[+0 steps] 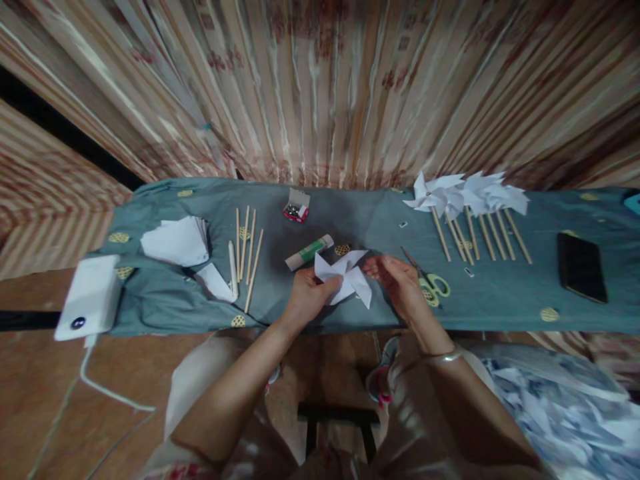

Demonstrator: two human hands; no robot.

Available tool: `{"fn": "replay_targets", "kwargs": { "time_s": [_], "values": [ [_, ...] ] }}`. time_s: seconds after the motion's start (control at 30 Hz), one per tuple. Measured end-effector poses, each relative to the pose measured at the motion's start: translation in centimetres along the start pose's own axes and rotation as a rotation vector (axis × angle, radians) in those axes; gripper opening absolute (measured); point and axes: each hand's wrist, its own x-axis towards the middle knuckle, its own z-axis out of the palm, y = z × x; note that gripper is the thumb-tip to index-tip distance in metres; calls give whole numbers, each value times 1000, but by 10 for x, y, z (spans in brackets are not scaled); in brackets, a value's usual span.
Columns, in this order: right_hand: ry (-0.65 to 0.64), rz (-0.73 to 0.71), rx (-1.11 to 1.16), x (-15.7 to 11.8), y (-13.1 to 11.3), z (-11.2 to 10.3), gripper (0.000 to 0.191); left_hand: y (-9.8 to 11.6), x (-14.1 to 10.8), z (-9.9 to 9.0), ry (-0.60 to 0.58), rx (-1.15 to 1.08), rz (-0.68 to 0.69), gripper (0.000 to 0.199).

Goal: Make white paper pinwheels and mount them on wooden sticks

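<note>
A white folded-paper pinwheel (345, 277) is in my left hand (313, 293), whose thumb presses on its middle from the left. My right hand (397, 277) is close to the pinwheel's right side, fingers loosely bent and apart, with nothing visible in them. A glue stick (310, 252) lies just beyond my left hand. Beside my right hand rest scissors (434, 285) with yellow-green handles. Farther back stands a small open box (297, 205) of shiny metal pieces, too small to make out.
On the cloth-covered table (350, 207), wooden sticks (245, 247) and stacked white paper (175, 241) lie left. Finished pinwheels (470, 193) on sticks lie back right, near a dark phone (581, 267). A white power bank (89, 297) with a cable sits at the left edge.
</note>
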Motion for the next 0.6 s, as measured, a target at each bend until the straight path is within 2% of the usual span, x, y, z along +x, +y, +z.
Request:
{"fn": "replay_targets", "kwargs": {
  "time_s": [0.13, 0.3, 0.43, 0.6],
  "values": [
    [57, -8, 46, 5, 1, 2, 32, 6, 0, -5, 41, -40, 19, 17],
    [112, -53, -64, 11, 4, 10, 22, 17, -3, -15, 90, -85, 41, 17],
    [10, -118, -246, 19, 1, 24, 22, 22, -3, -28, 147, -89, 84, 19],
    [-164, -312, -589, 47, -15, 56, 22, 30, -3, -40, 216, -130, 89, 20]
  ]
}}
